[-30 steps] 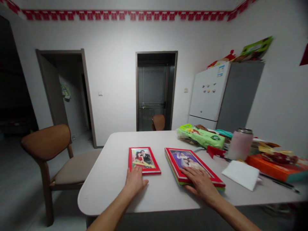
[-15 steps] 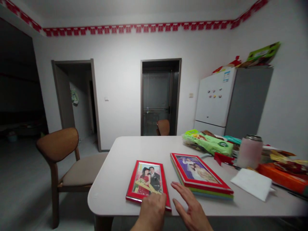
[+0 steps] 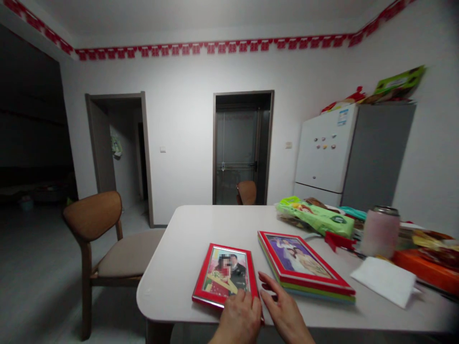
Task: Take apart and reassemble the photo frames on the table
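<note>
A small red picture frame (image 3: 202,287) with a couple's photo lies flat near the table's front edge. My left hand (image 3: 241,313) rests on its lower right part, fingers curled down. A pale yellow strip (image 3: 225,283) shows across the photo up to these fingers; whether it is printed or loose I cannot tell. Beside the frame's right edge is my right hand (image 3: 281,308), fingers apart and slightly bent, holding nothing visible. To its right lies a larger red picture frame (image 3: 304,260), stacked on green and blue ones.
The white table (image 3: 201,222) also bears a green packet (image 3: 315,217), a pink jar (image 3: 380,234), a folded white paper (image 3: 383,281) and an orange box (image 3: 426,270). A wooden chair (image 3: 96,215) stands at the left, a fridge (image 3: 319,153) at the back right.
The view has shifted slightly, so things sit a little further right and lower. My right hand has come closer to my left hand and the small frame's edge, its fingers more bent.
</note>
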A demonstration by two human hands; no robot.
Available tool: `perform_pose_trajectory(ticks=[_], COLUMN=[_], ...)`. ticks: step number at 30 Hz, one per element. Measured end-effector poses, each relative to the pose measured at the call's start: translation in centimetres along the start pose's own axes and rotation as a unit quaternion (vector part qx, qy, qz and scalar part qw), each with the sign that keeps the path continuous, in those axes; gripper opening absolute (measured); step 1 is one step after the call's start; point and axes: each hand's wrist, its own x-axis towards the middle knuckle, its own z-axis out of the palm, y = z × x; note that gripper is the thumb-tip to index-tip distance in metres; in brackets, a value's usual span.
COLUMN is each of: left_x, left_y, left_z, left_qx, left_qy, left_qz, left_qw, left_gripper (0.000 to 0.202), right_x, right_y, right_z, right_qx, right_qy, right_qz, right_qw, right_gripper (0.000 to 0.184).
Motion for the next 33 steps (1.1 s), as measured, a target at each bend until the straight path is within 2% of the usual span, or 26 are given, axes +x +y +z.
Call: perform_pose_trajectory(ticks=[2, 4, 5, 7, 10, 12, 13, 15, 19, 24, 28, 33], left_x=[-0.2, -0.2, -0.1, -0.2, -1.1, -2.2, -2.9, -4.4, -7.0, -8.4, -8.6, -8.8], left_y=[0.1, -0.4, -0.8, -1.9, -3.7, -4.6, -4.9, -5.4, -5.5, -5.5, -5.9, -6.5], left_z=[-2.8, -5.8, -7.0, -8.7, -8.7, -7.4, -6.5, -4.5, -1.5, -0.5, 0.6, 2.0], left_qx=[-0.036, -0.111, -0.16, -0.264, -0.408, -0.456, -0.464, -0.455, -0.385, -0.271, -0.182, -0.088], left_qy=[0.056, 0.146, 0.197, 0.281, 0.319, 0.309, 0.298, 0.265, 0.205, 0.183, 0.183, 0.175], left_qz=[0.005, -0.017, -0.042, -0.112, -0.197, -0.225, -0.234, -0.247, -0.261, -0.244, -0.198, -0.156], left_qw=[0.998, 0.983, 0.966, 0.916, 0.833, 0.803, 0.801, 0.813, 0.861, 0.913, 0.946, 0.968], left_gripper=[0.03, 0.038, 0.04, 0.038, 0.036, 0.04, 0.043, 0.047, 0.051, 0.048, 0.045, 0.046], right_x=[0.3, 0.6, 0.7, 0.8, 0.9, 0.8, 0.8, 0.7, 0.6, 0.5, 0.6, 0.7], right_y=[-0.2, -0.9, -1.4, -2.5, -3.3, -3.1, -3.0, -2.5, -2.0, -2.2, -2.6, -3.2], right_z=[0.1, 0.7, 1.2, 2.2, 3.5, 3.7, 3.7, 3.4, 2.6, 2.3, 2.2, 2.1], right_qx=[0.021, 0.039, 0.045, 0.05, 0.022, -0.022, -0.047, -0.101, -0.194, -0.258, -0.31, -0.327], right_qy=[0.005, -0.003, -0.014, -0.041, -0.078, -0.095, -0.103, -0.121, -0.167, -0.207, -0.239, -0.271], right_qz=[0.003, 0.0, -0.005, -0.028, -0.081, -0.09, -0.087, -0.084, -0.12, -0.158, -0.174, -0.194], right_qw=[1.0, 0.999, 0.999, 0.997, 0.993, 0.991, 0.99, 0.984, 0.959, 0.93, 0.904, 0.884], right_gripper=[0.045, 0.046, 0.047, 0.047, 0.045, 0.045, 0.045, 0.045, 0.041, 0.039, 0.04, 0.039])
